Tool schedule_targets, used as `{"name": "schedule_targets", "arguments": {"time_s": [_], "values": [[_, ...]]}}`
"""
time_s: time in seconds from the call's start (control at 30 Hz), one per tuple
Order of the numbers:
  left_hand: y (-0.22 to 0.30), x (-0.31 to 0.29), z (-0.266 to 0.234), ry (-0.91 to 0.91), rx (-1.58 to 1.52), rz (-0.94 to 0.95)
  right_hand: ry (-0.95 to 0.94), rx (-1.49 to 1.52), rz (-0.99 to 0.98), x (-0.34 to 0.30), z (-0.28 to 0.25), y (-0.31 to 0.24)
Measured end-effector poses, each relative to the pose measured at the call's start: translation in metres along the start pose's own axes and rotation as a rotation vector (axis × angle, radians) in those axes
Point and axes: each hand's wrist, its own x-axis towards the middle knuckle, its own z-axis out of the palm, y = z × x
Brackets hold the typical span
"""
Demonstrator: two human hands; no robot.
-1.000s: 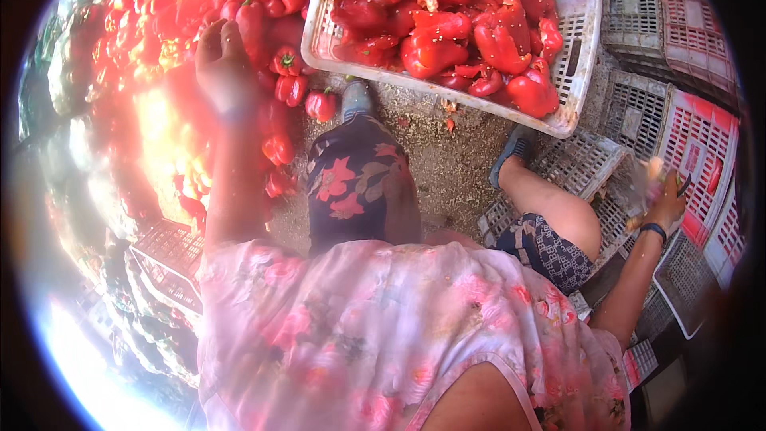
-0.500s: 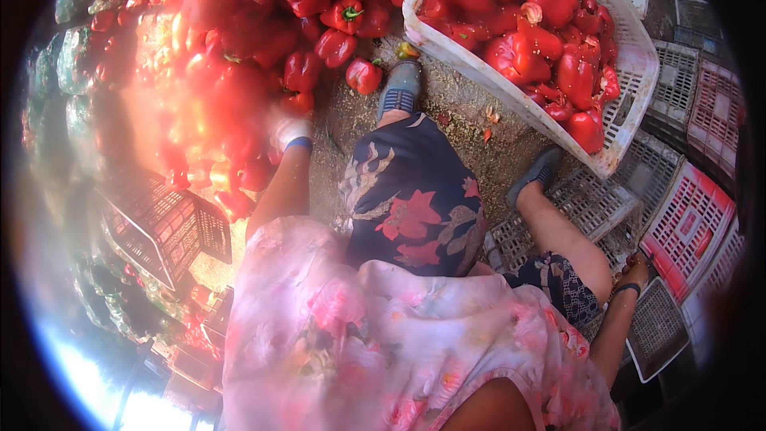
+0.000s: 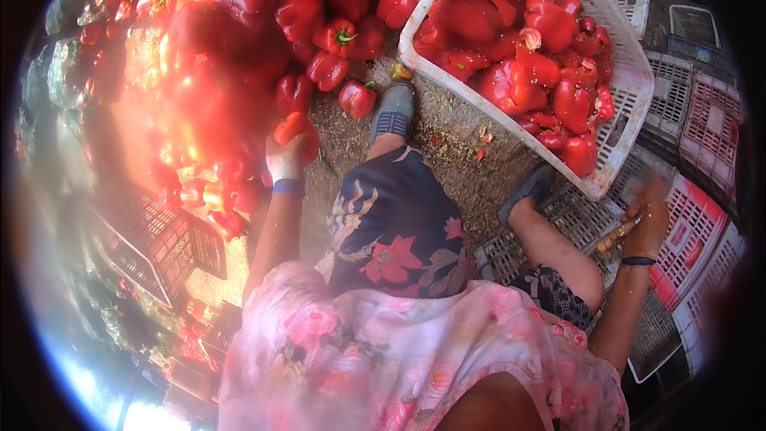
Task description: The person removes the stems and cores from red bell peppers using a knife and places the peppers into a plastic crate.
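My left hand point(image 3: 285, 160), in a pale glove with a blue band at the wrist, is closed around a red bell pepper point(image 3: 297, 129) at the edge of a large pile of red bell peppers point(image 3: 299, 16). On the far right, my right hand point(image 3: 653, 222) grips a short tool with a tan, wooden-looking handle point(image 3: 617, 236); its other end is blurred. Beyond my feet, a white plastic crate point(image 3: 519, 124) holds many red peppers point(image 3: 550, 64), several of them cut or hollowed.
Stacked plastic crates point(image 3: 692, 219) in grey and red stand along the right. A brown crate point(image 3: 163, 243) lies tipped on the left, beside green filled bags point(image 3: 68, 72). Seeds and scraps litter the ground point(image 3: 447, 124) between my feet. Glare washes out the left side.
My left hand has come back from the pile with a red pepper in it. My right hand has risen forward from beside my knee, and the tan-handled tool now shows.
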Motion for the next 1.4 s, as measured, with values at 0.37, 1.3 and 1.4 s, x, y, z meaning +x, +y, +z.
{"name": "schedule_targets", "arguments": {"time_s": [0.37, 1.3, 1.4], "values": [[0.313, -0.224, -0.049, -0.475, -0.284, 0.803, -0.474, 0.136, -0.728, -0.095, 0.123, -0.072], [0.368, -0.366, 0.095, -1.521, -0.687, 0.380, -0.238, 0.182, -0.868, -0.005, -0.006, -0.061], [0.370, -0.354, 0.102, -1.645, -0.780, 0.352, -0.036, 0.066, -1.033, 0.001, 0.007, -0.054]]}}
